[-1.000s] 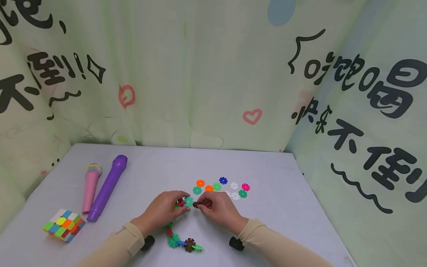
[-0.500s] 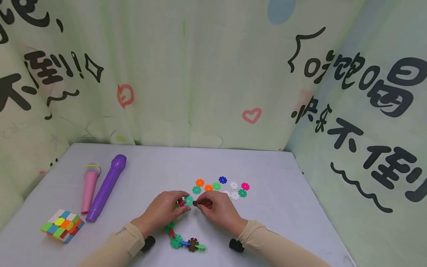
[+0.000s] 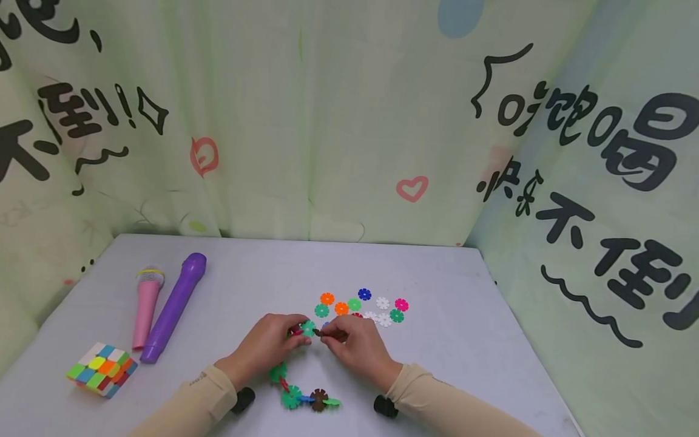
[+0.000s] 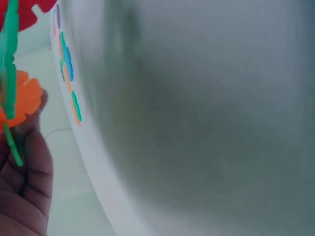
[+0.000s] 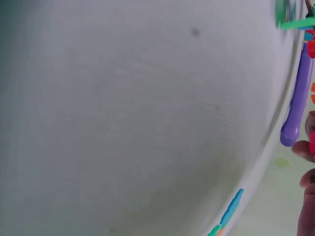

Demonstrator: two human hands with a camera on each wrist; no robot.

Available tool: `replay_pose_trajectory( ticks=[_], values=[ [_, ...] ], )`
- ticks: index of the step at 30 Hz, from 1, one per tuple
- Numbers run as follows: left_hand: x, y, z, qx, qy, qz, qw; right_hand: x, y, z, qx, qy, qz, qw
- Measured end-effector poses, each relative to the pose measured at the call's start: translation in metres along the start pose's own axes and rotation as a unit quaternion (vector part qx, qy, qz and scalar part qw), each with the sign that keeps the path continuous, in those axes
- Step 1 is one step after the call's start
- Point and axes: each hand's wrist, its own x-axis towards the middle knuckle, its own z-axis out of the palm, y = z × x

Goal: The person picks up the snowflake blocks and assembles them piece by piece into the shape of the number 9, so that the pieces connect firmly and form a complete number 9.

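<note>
In the head view, the left hand (image 3: 269, 340) holds one end of a chain of plastic snowflake discs (image 3: 291, 397) above the desk (image 3: 453, 358), a teal disc (image 3: 308, 328) showing at its fingertips. The right hand (image 3: 360, 346) has a narrow grip, thumb and forefinger pinching a brown disc (image 3: 318, 332) at the teal one's edge; whether the two are slotted together cannot be told. The chain's lower end rests on the desk between the forearms, finishing in green, blue, brown and light green discs.

The left wrist view shows what the left hand covers from above: an orange disc (image 4: 27, 101) close to the fingers, with a red disc (image 4: 29, 12) and a green disc (image 4: 9, 64) edge-on beside it. The right wrist view is mostly bare desk, with fingertips and a pink piece (image 5: 312, 141) cut off at the frame's edge.

Only the head view takes in the whole group of loose discs (image 3: 354, 304) beyond the hands, and, to the left, the Rubik's cube (image 3: 102, 369) and pink microphone (image 3: 147, 306). The purple microphone (image 3: 173, 309) also appears in the right wrist view.
</note>
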Motion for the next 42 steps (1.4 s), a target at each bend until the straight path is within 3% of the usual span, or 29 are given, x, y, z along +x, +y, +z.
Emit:
replay_pose_trajectory(
  ticks=[5,9,13,20,25,30,35,42],
  values=[
    [0.002,0.001,0.001,-0.004,0.001,0.016,0.9999,0.002,0.001,-0.001,0.013,0.004,-0.003,1.0],
    [0.001,0.001,0.001,-0.004,0.001,0.006,1.0,0.004,0.002,-0.001,0.025,-0.011,0.007,1.0],
    [-0.001,0.0,0.001,-0.002,0.004,-0.009,1.0,0.007,0.002,-0.002,0.035,-0.048,0.025,0.998],
    [-0.003,0.0,0.002,0.039,0.005,0.021,0.999,0.005,0.006,-0.013,0.047,-0.118,0.077,0.989],
    [-0.005,-0.003,0.001,0.056,0.008,0.002,0.9984,-0.005,0.028,-0.039,-0.016,-0.127,0.13,0.983],
    [-0.006,-0.005,0.001,0.053,0.012,-0.002,0.9985,-0.014,0.052,-0.057,-0.105,-0.13,0.173,0.971],
    [-0.007,-0.006,0.002,0.058,0.017,0.009,0.9981,-0.016,0.061,-0.061,-0.154,-0.152,0.166,0.962],
    [-0.006,-0.006,0.002,0.071,0.023,0.027,0.9968,-0.013,0.061,-0.058,-0.173,-0.165,0.175,0.955]
  ],
)
